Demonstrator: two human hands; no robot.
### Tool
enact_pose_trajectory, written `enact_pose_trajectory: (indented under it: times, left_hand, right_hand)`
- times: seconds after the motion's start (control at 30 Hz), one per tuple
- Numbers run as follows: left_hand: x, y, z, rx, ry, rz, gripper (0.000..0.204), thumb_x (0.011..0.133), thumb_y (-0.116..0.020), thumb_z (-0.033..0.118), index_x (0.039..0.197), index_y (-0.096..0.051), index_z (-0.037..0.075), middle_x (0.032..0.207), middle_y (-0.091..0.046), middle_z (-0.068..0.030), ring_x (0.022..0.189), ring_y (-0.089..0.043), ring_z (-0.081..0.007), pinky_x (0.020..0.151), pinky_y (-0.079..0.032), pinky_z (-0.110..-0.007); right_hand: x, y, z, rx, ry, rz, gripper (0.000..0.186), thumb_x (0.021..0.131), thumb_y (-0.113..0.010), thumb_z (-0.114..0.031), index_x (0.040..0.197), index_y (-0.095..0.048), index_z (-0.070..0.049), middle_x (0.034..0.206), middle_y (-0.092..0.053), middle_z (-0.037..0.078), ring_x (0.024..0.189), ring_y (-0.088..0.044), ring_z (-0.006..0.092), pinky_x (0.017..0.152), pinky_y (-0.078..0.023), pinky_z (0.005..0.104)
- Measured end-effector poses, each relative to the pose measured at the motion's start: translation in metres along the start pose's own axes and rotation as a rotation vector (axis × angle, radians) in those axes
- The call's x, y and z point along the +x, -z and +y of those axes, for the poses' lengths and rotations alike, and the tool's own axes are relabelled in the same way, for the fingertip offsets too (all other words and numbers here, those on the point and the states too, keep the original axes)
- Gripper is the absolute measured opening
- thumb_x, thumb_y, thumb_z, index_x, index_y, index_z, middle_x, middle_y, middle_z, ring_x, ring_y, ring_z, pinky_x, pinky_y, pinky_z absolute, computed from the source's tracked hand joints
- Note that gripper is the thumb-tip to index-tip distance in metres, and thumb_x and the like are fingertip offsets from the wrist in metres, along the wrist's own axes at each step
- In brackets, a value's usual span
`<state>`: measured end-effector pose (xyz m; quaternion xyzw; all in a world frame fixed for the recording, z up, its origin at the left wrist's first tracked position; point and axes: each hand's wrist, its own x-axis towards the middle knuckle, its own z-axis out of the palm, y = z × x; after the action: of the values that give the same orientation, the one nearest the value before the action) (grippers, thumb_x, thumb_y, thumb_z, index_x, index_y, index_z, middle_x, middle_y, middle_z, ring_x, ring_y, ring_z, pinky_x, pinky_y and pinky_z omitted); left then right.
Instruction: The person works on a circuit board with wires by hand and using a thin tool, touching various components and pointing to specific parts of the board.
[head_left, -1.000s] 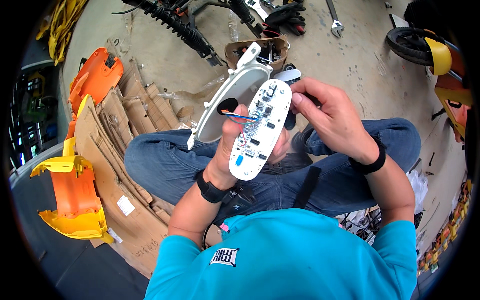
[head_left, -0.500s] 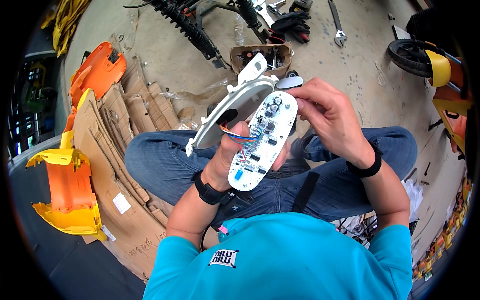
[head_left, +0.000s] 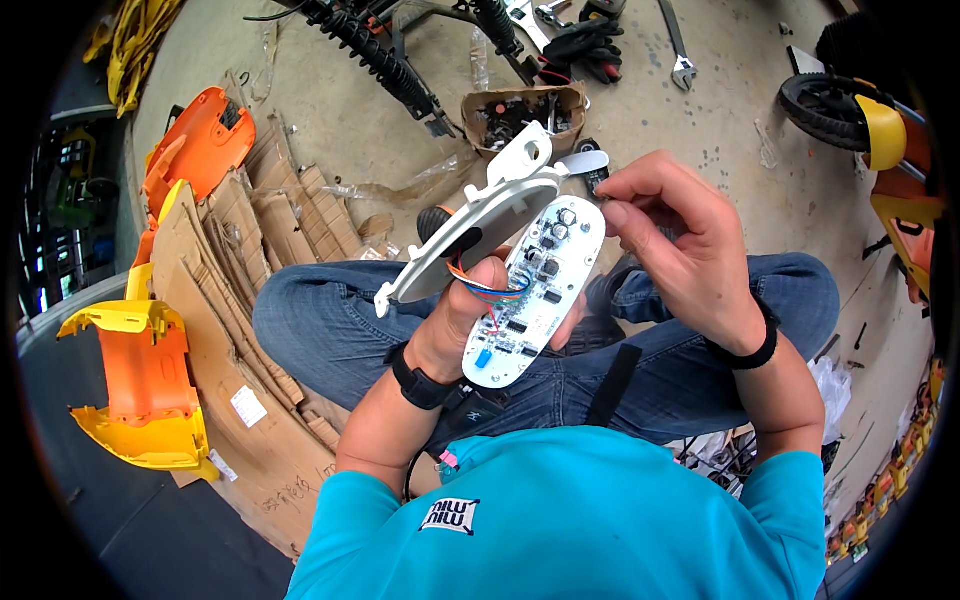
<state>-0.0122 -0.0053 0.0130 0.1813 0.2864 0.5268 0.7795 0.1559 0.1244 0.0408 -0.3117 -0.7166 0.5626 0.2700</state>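
A long white circuit board (head_left: pixel 530 300) with rounded ends lies across my left hand (head_left: pixel 452 322), whose thumb and fingers grip it from both sides. Chips, capacitors and a small blue part stand on its face. Thin coloured wires (head_left: pixel 485 290) run from the board to a dark round spot on a white plastic cover (head_left: pixel 480 225), which tilts up behind the thumb. Just off the board's upper right edge, my right hand (head_left: pixel 680 240) has its thumb and forefinger pinched together. Whatever lies between those fingertips is too small to make out.
Flattened cardboard (head_left: pixel 215 340) and orange and yellow plastic shells (head_left: pixel 145 375) lie to the left. Ahead stand a carton of small parts (head_left: pixel 525 115) and a frame with black springs (head_left: pixel 375 65). Dark gloves (head_left: pixel 580 52) and an adjustable wrench (head_left: pixel 678 50) lie beyond; a wheel (head_left: pixel 820 110) is at right.
My right hand has moved slightly right, away from the board's edge, with its fingertips still pinched. The board and cover have tilted a little in my left hand.
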Motion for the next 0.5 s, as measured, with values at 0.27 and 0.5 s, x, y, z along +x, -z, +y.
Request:
enact_pose_trajectory:
  times: [0.27,0.5]
  left_hand:
    - [0.001,0.004,-0.003,-0.023,-0.03,-0.051,0.084,0.079,-0.051,0.079,0.116,-0.058,0.004,0.069,-0.061,-0.0082,0.048,-0.039,-0.0108,0.046,-0.026,-0.028]
    - [0.002,0.005,-0.001,-0.035,-0.033,-0.085,0.08,0.08,-0.055,0.074,0.115,-0.058,0.002,0.071,-0.063,-0.0102,0.049,-0.042,-0.0108,0.046,-0.027,-0.028]
  right_hand:
    - [0.0,0.002,-0.006,-0.098,0.192,0.024,0.015,0.085,-0.068,0.0,0.1,-0.068,-0.002,0.085,-0.062,0.007,0.07,-0.06,0.0145,0.059,-0.048,0.0255]
    - [-0.001,0.004,-0.011,-0.143,0.216,0.014,0.015,0.086,-0.068,-0.001,0.101,-0.069,-0.002,0.082,-0.063,0.007,0.067,-0.058,0.0138,0.057,-0.046,0.0259]
